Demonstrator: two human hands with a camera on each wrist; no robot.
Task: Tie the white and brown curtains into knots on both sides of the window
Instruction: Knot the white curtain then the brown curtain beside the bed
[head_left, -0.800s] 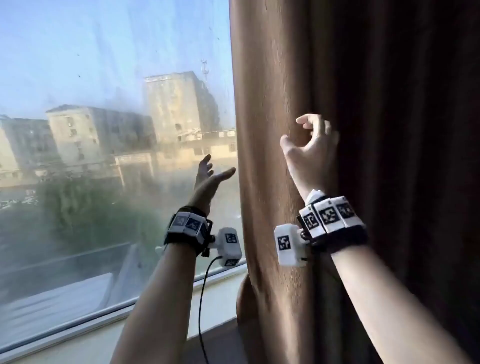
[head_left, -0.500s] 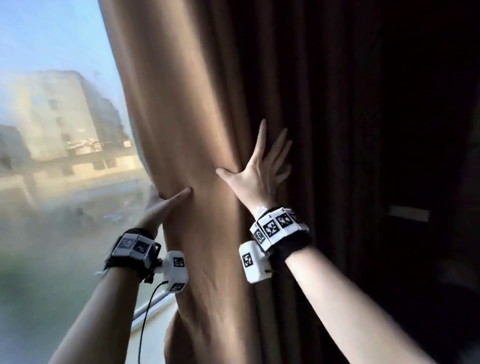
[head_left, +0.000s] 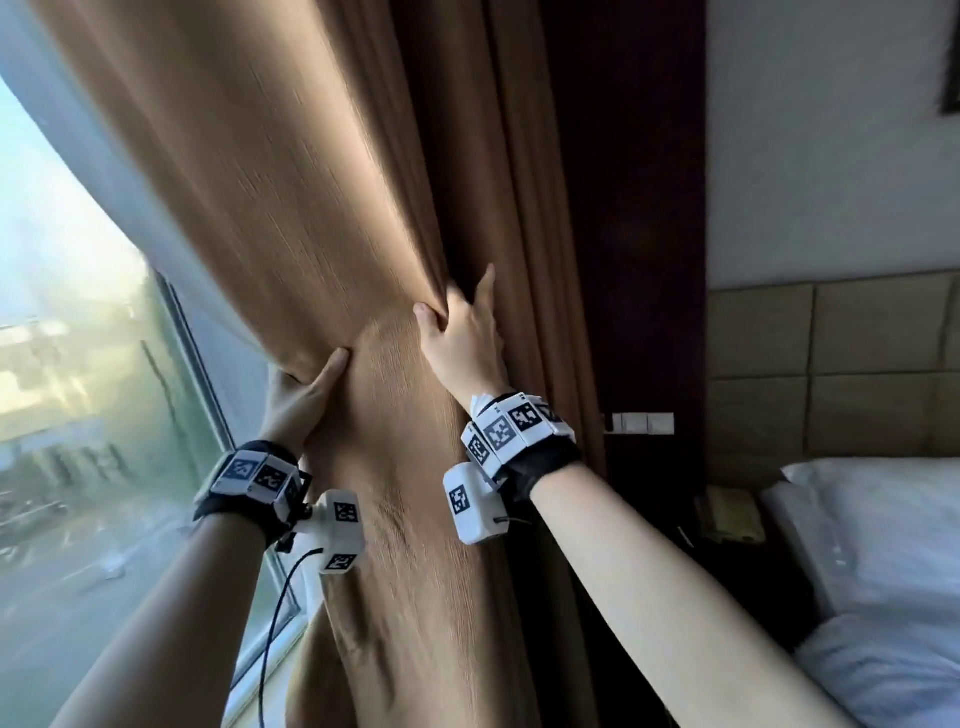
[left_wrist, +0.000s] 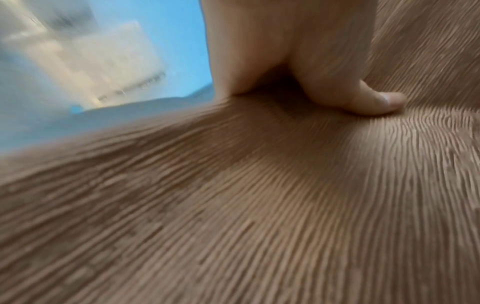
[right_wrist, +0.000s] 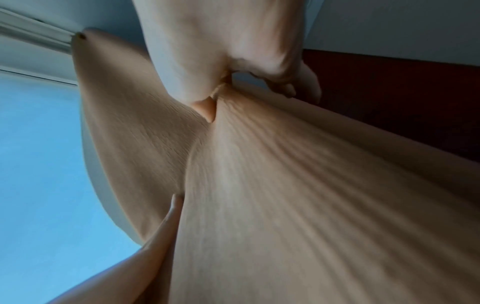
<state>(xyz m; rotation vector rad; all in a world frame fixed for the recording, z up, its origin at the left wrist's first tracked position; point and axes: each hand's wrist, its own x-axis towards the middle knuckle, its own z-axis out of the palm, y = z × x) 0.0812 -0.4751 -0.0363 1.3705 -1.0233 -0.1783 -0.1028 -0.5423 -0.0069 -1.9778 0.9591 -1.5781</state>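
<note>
The brown curtain (head_left: 322, 218) hangs down the middle of the head view and is pinched into a waist between my hands. My left hand (head_left: 306, 387) grips its window-side edge, thumb on the front, fingers hidden behind the cloth. In the left wrist view the left thumb (left_wrist: 363, 100) presses into the ribbed curtain (left_wrist: 259, 205). My right hand (head_left: 460, 325) holds the room-side folds, thumb in front and fingers tucked into the pleats. The right wrist view shows this hand (right_wrist: 221, 51) curled on the curtain (right_wrist: 285, 185). A pale white layer (head_left: 119, 197) runs along the brown curtain's window edge.
The window glass (head_left: 62, 389) fills the left, with the sill (head_left: 280, 644) low beside the curtain. A dark wood panel (head_left: 649, 208) stands right of the curtain. Further right are a padded headboard (head_left: 831, 364), wall switches (head_left: 639, 423) and a bed with white bedding (head_left: 883, 545).
Both hands went from open in the air to holding the brown curtain. The right fingers, flat on the cloth a moment ago, now curl into its folds. The view swung right.
</note>
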